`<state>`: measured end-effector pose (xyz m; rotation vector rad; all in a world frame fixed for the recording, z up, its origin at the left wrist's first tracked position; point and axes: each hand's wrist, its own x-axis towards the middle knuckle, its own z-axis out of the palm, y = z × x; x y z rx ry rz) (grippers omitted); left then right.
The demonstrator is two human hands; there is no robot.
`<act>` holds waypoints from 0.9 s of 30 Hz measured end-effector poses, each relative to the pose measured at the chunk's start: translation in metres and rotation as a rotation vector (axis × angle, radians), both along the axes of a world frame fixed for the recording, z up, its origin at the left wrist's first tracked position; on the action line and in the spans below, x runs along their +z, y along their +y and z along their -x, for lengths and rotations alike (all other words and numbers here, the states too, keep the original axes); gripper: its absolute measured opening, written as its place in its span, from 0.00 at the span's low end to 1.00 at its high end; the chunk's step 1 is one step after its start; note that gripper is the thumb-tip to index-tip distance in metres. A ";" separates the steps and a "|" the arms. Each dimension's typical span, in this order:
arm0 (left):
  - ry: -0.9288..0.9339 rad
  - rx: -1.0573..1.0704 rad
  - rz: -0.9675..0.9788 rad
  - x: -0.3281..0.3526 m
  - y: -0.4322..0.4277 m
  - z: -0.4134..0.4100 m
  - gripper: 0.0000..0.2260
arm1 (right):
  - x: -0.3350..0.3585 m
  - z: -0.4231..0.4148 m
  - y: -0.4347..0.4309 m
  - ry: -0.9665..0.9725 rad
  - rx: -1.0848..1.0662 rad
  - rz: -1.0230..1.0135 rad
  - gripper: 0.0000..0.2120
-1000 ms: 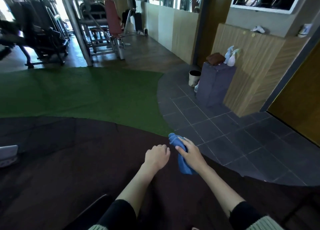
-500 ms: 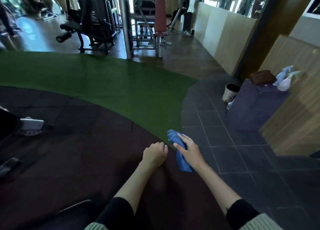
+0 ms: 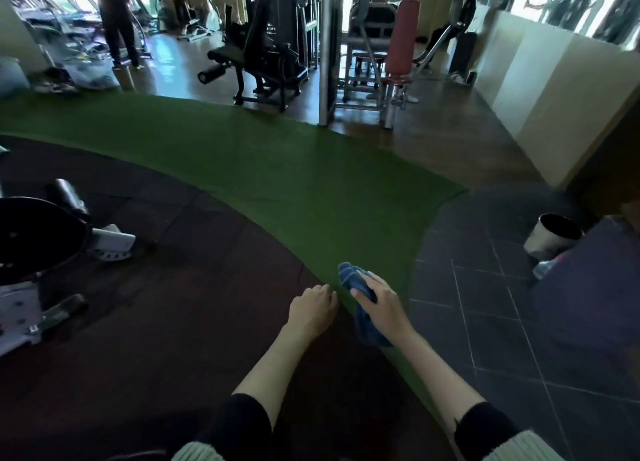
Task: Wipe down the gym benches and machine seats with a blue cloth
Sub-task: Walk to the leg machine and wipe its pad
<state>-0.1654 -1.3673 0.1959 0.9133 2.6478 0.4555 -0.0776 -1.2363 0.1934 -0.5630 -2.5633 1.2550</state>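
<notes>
Far left edge: black round padded seat w/ grey metal frame (image 3: pixel 33 238), partly cut off by frame edge, standing on the dark brown rubber floor mat (image 3: pixel 156 322); a black roller pad (image 3: pixel 67 194) sits just behind it. Top left, bkgd: a person in dark clothing (image 3: pixel 116 20) stands on the glossy floor, upper body out of view. Centre band: green artificial-turf strip (image 3: pixel 277 169) runs from left edge diagonally to lower right, betw. rubber mat and grey tiled floor (image 3: pixel 519 322). Beyond turf, top centre: black weight machine w/ padded seat and roller (image 3: pixel 258 55); next right, a grey steel upright post (image 3: pixel 327 48), then a red padded upright bench on grey frame (image 3: pixel 401 41). Foreground, over the mat/turf border: left hand (image 3: pixel 311 310), fingers curled loosely into a half-fist, nothing in it. Just beside it, not touching: right hand (image 3: pixel 382 304), fingers wrapped round a bunched blue cloth (image 3: pixel 356 287); cloth ends protrude above and below the fist, held in air well apart from all equipment. Both forearms bare, dark sleeves w/ pale cuffs at bottom edge. Right edge: white cylindrical bin w/ dark inside (image 3: pixel 552 235) on the tiles, near the beige panelled wall (image 3: pixel 540 89).
</notes>
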 end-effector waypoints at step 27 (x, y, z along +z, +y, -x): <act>0.027 0.588 0.074 0.013 0.140 0.387 0.17 | 0.010 0.474 0.193 -0.040 0.505 -0.061 0.19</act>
